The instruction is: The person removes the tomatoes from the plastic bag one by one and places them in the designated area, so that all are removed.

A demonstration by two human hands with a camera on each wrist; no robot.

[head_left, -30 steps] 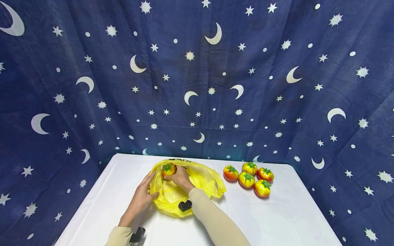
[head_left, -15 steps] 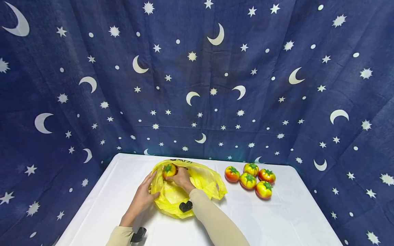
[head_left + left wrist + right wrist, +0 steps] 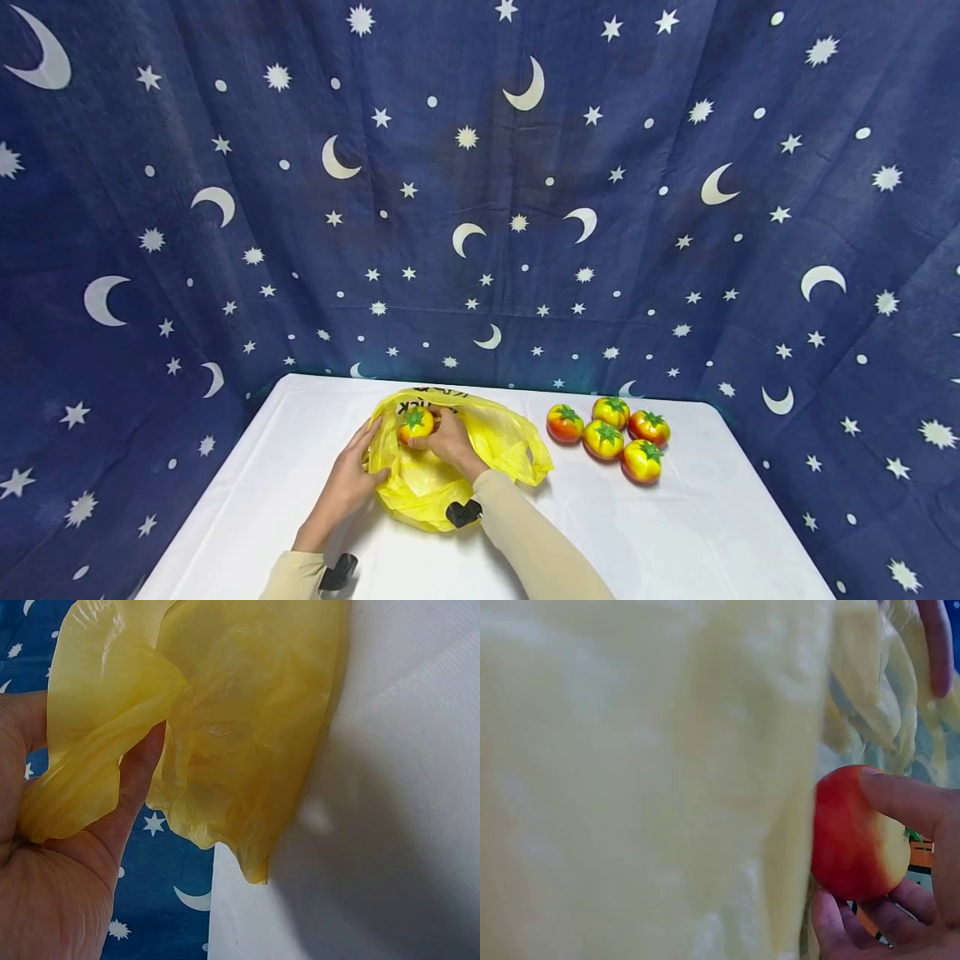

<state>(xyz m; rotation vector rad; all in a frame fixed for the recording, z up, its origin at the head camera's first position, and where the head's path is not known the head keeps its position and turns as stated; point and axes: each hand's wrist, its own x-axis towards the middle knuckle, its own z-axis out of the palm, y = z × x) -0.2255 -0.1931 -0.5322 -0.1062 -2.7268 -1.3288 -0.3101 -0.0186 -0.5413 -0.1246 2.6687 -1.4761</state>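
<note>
In the head view, a yellow plastic bag [image 3: 513, 446] lies on the table with its mouth spread toward me. My left hand [image 3: 348, 479] holds the bag's left rim; the left wrist view shows the thin yellow film [image 3: 217, 727] passing between thumb and fingers. My right hand [image 3: 453, 443] reaches inside the bag and grips a red and yellow tomato [image 3: 415, 427] with a green star-shaped top. From the right wrist, the tomato [image 3: 855, 840] sits between the thumb above and curled fingers below. A blurred bag wall covers much of that view.
Several more tomatoes [image 3: 604, 440] stand grouped on the white tablecloth [image 3: 690, 525] to the right of the bag. Behind the table hangs a dark blue curtain [image 3: 420, 225] with moons and stars. A black strap mount [image 3: 463, 512] sits at the right wrist.
The right hand has drawn the tomato slightly toward me inside the bag, and more black print on the inner wall shows behind it. My left hand keeps its place at the rim.
</note>
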